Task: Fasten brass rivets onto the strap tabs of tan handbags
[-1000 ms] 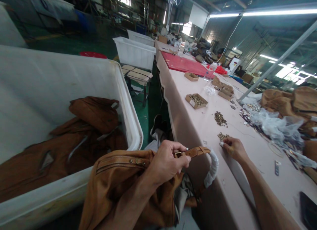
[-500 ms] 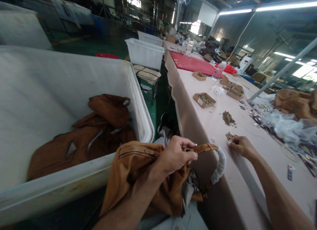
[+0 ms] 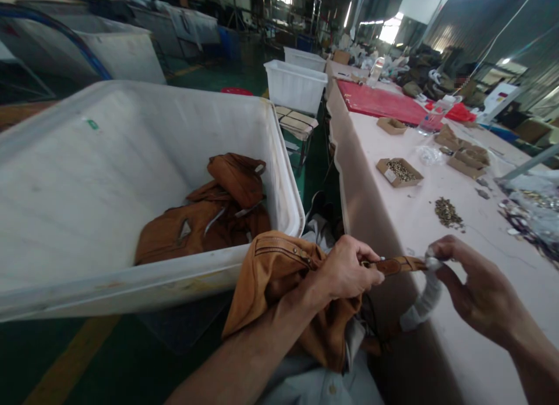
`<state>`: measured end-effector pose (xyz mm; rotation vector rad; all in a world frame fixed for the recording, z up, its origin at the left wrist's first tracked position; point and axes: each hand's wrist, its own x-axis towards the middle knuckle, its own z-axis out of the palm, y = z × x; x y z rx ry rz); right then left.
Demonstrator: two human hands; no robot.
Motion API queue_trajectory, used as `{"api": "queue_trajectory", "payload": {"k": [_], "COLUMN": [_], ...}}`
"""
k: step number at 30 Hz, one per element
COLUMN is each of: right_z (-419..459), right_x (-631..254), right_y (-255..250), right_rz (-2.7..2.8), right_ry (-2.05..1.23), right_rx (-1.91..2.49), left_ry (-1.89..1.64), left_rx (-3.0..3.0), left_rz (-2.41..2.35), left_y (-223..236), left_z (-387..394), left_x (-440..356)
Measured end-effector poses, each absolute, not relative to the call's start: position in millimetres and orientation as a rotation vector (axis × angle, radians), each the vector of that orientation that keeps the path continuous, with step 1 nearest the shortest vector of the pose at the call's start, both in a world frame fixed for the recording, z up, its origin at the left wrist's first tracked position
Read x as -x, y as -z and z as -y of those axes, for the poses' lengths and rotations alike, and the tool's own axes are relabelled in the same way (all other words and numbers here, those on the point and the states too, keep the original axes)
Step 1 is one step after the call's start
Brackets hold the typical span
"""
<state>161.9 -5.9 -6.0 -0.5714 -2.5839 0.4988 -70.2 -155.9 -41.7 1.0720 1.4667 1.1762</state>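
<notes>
A brown bag (image 3: 271, 262) lies across my lap, its zipped edge toward the white bin. My left hand (image 3: 351, 268) is closed on the bag's handle strap (image 3: 391, 267) near its metal fitting. A small white bit shows at the left fingertips. The handle curves down to the right, and its lower stretch is bound in pale wrapping (image 3: 423, 306). Over the table edge, my right hand (image 3: 476, 283) pinches thumb and finger together at the strap's far end, where the wrapping begins. Whatever sits between those fingertips is too small to make out.
On the left stands a large white bin (image 3: 144, 143) holding more brown bags (image 3: 205, 224). The pale-covered table (image 3: 437, 160) carries a pile of small brass-coloured metal pieces (image 3: 448, 213), a cardboard box (image 3: 399, 172) of similar pieces, a red sheet (image 3: 379, 105) and plastic bags.
My right hand has left the small metal pieces on the table and come to the handle strap. My left hand keeps its hold on the strap. The view has turned left.
</notes>
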Motion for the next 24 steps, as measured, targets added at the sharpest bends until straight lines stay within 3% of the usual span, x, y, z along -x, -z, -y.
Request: {"api": "queue_trajectory", "payload": {"k": [6, 24], "right_z": [58.7, 50.0], "right_x": [-116.3, -116.7], "right_y": [-3.8, 10.0], "right_rz": [2.630, 2.534], "right_ry": [-0.615, -0.903], "right_rx": [0.264, 0.461], "left_ry": [-1.196, -1.284], "left_rx": [-1.209, -1.420], "left_rz": [-1.553, -1.744], "left_y": [27.8, 23.4], "left_z": [156.0, 163.6], "left_x": [65.1, 50.7]}}
